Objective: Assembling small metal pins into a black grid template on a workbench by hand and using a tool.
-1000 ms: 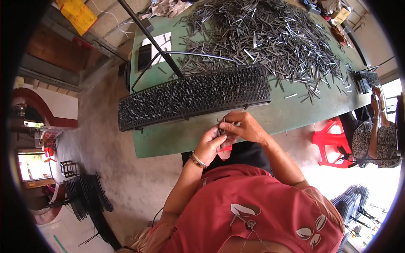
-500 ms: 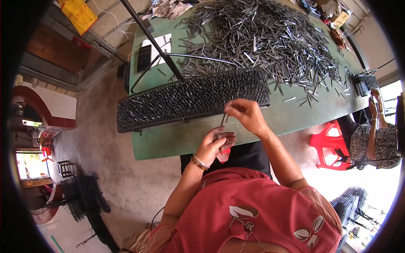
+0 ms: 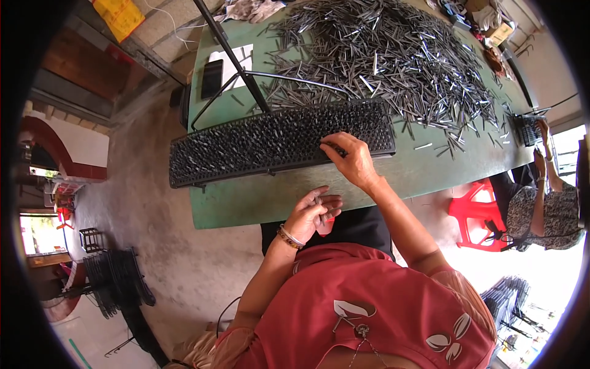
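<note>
A long black rack (image 3: pixel 246 150), its perforated top set densely with small upright dark pieces, lies across the near part of the table. My right hand (image 3: pixel 351 161) is over the right half of this rack, thumb and fingers pinched on a thin dark strip (image 3: pixel 335 147); its lower end is hidden. Nearer my body, in front of the table edge, my left hand (image 3: pixel 310 214) is palm up with loosely bent fingers spread a little apart. Nothing shows in it. Beyond the rack spreads a big heap of loose dark strips (image 3: pixel 393 67).
A black metal frame (image 3: pixel 246 72) rises behind the rack. On the green table (image 3: pixel 230 212) lie a dark phone (image 3: pixel 212 80) and white paper (image 3: pixel 243 58). At right, another person's hands (image 3: pixel 542 147) touch a similar rack (image 3: pixel 527 129), near a red stool (image 3: pixel 476 218).
My right hand has moved forward from near my left hand to the rack's top, carrying the thin dark strip. My left hand has stayed almost in place.
</note>
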`<state>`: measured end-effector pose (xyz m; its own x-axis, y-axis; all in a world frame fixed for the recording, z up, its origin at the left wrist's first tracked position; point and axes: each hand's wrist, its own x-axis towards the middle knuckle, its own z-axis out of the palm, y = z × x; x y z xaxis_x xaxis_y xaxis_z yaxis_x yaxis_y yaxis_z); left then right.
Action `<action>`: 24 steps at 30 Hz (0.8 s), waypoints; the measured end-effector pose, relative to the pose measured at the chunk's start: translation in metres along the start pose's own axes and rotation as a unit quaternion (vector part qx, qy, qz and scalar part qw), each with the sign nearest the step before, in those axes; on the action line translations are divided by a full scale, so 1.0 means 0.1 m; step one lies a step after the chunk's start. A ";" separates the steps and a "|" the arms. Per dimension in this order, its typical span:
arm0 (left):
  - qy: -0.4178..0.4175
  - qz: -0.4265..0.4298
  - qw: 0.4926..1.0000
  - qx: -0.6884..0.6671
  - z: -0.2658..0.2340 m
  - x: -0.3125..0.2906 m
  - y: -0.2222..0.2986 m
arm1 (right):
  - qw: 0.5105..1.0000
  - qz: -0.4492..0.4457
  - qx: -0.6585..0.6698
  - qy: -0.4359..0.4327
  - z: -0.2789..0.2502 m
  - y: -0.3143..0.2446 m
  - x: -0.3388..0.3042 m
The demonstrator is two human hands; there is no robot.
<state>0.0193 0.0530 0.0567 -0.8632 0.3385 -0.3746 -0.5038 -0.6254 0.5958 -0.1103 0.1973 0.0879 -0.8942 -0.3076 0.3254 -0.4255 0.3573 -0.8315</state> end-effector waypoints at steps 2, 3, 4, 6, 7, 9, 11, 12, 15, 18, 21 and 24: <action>0.000 0.001 1.000 -0.005 0.00 0.01 -0.01 | 0.998 -0.059 -0.020 0.010 0.02 0.04 0.00; 0.002 -0.003 1.000 -0.027 0.01 0.01 -0.01 | 0.998 -0.059 -0.021 0.007 0.02 0.04 0.00; 0.004 -0.008 0.999 -0.049 0.02 0.02 -0.01 | 0.998 -0.055 -0.023 0.010 0.02 0.03 0.00; 0.002 -0.009 0.999 -0.046 0.03 0.02 0.01 | 0.998 -0.053 -0.024 0.008 0.02 0.04 0.01; -0.001 -0.013 0.999 -0.041 0.03 0.02 0.02 | 0.997 -0.069 -0.032 0.007 0.02 0.06 0.01; -0.002 -0.009 0.999 -0.039 0.02 0.03 -0.01 | 0.996 -0.086 -0.039 0.002 0.03 0.07 0.01; -0.002 -0.004 0.999 -0.038 0.04 0.03 -0.02 | 0.990 -0.112 -0.079 0.022 0.03 0.08 0.01; 0.002 -0.007 1.000 -0.025 0.06 0.03 -0.01 | 0.990 -0.114 -0.079 0.018 0.04 0.08 0.00; 0.006 -0.012 1.000 -0.017 0.10 0.02 0.01 | 0.991 -0.101 -0.078 0.029 0.04 0.06 -0.01; 0.006 -0.014 1.000 -0.019 0.11 0.02 0.00 | 0.991 -0.120 -0.063 -0.005 0.04 0.03 -0.01; 0.005 -0.013 1.000 -0.021 0.08 0.04 -0.03 | 0.994 -0.094 -0.049 -0.011 0.04 0.01 0.00; 0.004 -0.013 1.000 -0.025 0.07 0.05 -0.03 | 0.995 -0.067 -0.072 -0.023 0.02 -0.04 0.01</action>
<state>0.0163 0.0611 0.0585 -0.8499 0.3485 -0.3952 -0.5228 -0.6514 0.5499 -0.1091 0.1939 0.0909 -0.8225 -0.4000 0.4043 -0.5583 0.4321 -0.7083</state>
